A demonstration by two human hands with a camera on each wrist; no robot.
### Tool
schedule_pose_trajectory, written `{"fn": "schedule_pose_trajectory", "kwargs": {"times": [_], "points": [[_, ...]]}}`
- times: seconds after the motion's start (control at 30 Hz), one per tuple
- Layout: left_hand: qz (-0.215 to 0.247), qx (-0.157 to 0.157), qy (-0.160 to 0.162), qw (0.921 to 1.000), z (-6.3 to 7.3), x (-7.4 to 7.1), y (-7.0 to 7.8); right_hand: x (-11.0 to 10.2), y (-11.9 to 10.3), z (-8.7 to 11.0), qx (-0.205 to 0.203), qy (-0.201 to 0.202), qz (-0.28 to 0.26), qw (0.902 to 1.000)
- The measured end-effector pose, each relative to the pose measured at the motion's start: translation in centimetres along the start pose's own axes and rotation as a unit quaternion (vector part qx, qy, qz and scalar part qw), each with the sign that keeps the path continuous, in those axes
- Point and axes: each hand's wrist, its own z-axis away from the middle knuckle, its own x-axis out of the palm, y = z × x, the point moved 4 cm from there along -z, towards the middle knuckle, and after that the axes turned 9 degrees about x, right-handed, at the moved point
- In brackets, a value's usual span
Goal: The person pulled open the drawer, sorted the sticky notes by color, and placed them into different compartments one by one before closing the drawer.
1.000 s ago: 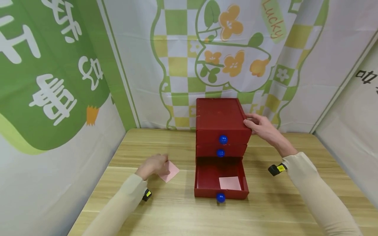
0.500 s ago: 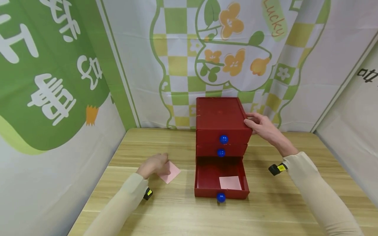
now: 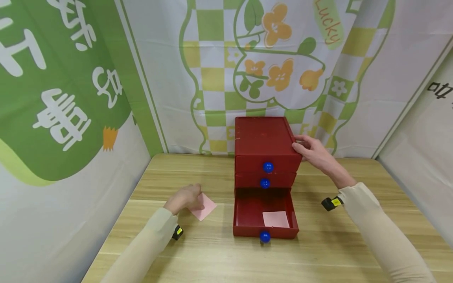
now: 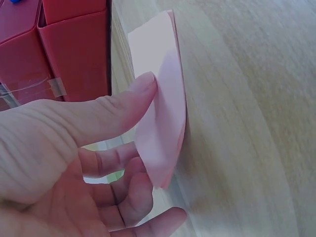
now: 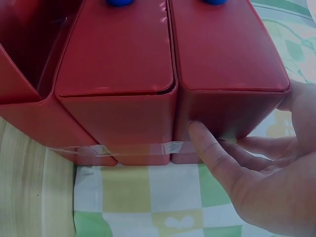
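My left hand [image 3: 185,197] is over the table left of a red drawer cabinet [image 3: 262,135], pinching a square pink paper [image 3: 208,206]. In the left wrist view the thumb [image 4: 144,84] lies on the near face of the bent paper [image 4: 160,98], with curled fingers behind it. At the cabinet's top right edge rests my right hand [image 3: 315,151]. From the right wrist, one extended finger [image 5: 207,145] touches the side of the top unit, while the tip nearest the top edge is hidden. The bottom drawer [image 3: 247,232] is pulled out, holding another pink paper [image 3: 276,219].
Two upper drawers with blue knobs [image 3: 267,167] are closed. Clear tape [image 5: 173,147] runs along the cabinet's side. A printed cloth [image 3: 216,90] hangs right behind the cabinet. The wooden table [image 3: 212,259] meets a wall on the left.
The pink paper at my left hand has shifted very slightly to the right. My right hand keeps its place on the cabinet, and the drawers look the same.
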Motion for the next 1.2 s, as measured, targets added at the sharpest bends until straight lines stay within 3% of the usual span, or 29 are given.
{"fn": "schedule_pose_trajectory", "kwargs": {"times": [0.4,0.57,0.8,0.93,1.2], "points": [[0.002,0.063,0.062,0.9961,-0.8,0.4,-0.2,0.1,0.3,0.0,0.002,0.0,-0.011,0.9999],[0.013,0.123,0.092,0.988,-0.8,-0.5,0.3,0.0,0.2,0.1,0.008,0.001,-0.02,0.9998],[0.047,0.173,0.099,0.9788,-0.5,-1.9,1.4,0.1,0.1,0.2,0.004,0.006,-0.024,0.9997],[0.062,0.208,0.12,0.9689,-0.2,-2.7,2.1,0.2,0.3,0.2,0.002,0.01,-0.026,0.9996],[0.097,0.231,0.145,0.9571,0.4,-4.2,3.0,0.3,0.4,0.2,0.004,0.008,-0.033,0.9994]]}}
